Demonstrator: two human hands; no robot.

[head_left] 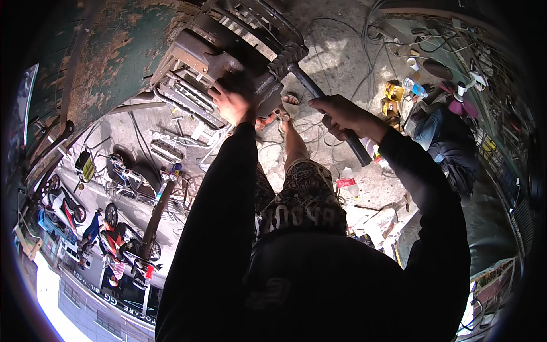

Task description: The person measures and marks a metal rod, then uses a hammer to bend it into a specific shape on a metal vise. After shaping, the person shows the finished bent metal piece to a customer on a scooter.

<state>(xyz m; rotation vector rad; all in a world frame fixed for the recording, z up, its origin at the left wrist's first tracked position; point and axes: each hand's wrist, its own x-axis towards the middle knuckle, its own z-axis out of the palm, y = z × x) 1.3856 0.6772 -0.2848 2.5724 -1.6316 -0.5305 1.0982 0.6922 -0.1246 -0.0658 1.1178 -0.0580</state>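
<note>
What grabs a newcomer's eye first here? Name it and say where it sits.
At top centre, a heavy grey metal assembly with ribbed parts stands beside a rusty green painted metal panel. The left hand presses on the assembly, while the right hand grips a long dark metal rod with a knurled head. At lower left, parked motorbikes line a sunlit street.

Two hands (233, 102), one long metal bar (330, 114), one heavy metal assembly (228, 51), two sandals (290, 105).
</note>
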